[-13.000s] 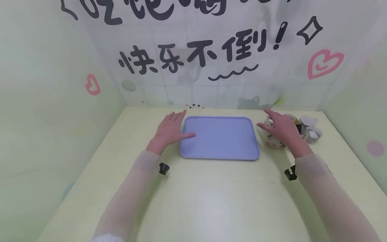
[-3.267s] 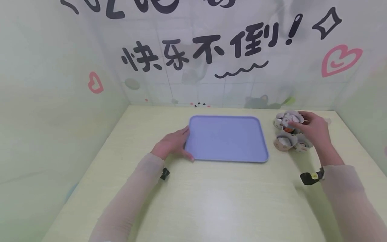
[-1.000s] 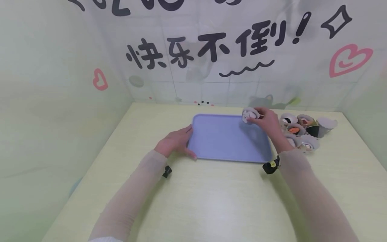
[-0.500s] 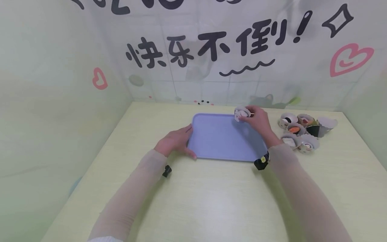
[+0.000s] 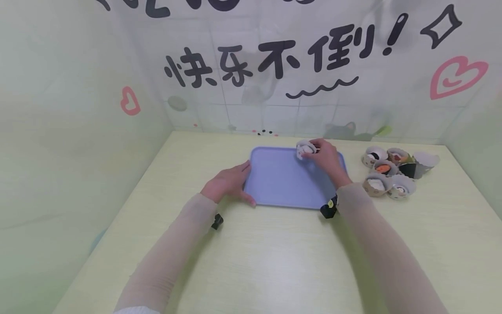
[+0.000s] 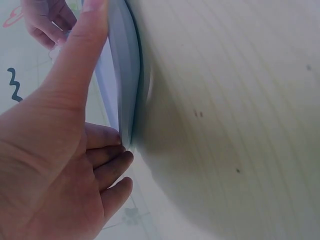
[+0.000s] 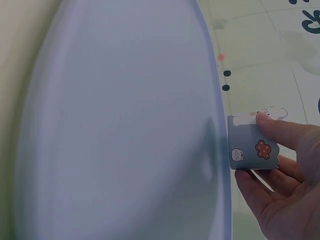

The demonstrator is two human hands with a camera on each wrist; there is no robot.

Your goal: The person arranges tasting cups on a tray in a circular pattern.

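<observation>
A blue-purple rectangular tray (image 5: 278, 185) lies near the back of the table. My left hand (image 5: 226, 182) is at its left side, fingers along the edge and thumb stretched to the front corner. In the left wrist view, the thumb (image 6: 75, 65) is straight along the tray's side. My right hand (image 5: 328, 160) pinches a paper baking cup (image 5: 303, 150) between thumb and fingers, above the tray's back edge. The cup holds something pale. In the right wrist view, its wall shows a bear face and a red flower, with the cup (image 7: 247, 145) lying sideways in that view.
On the right stand several more paper cups (image 5: 376, 187) close together. One holds an orange piece (image 5: 382, 169), another a black and white one (image 5: 373, 156). A lettered wall (image 5: 270, 117) rises behind the table (image 5: 270, 257), with side walls left and right.
Earlier, my right hand took the cup from the group at the right. It has since carried it left over the tray. The left hand went to the tray's left edge and stays there.
</observation>
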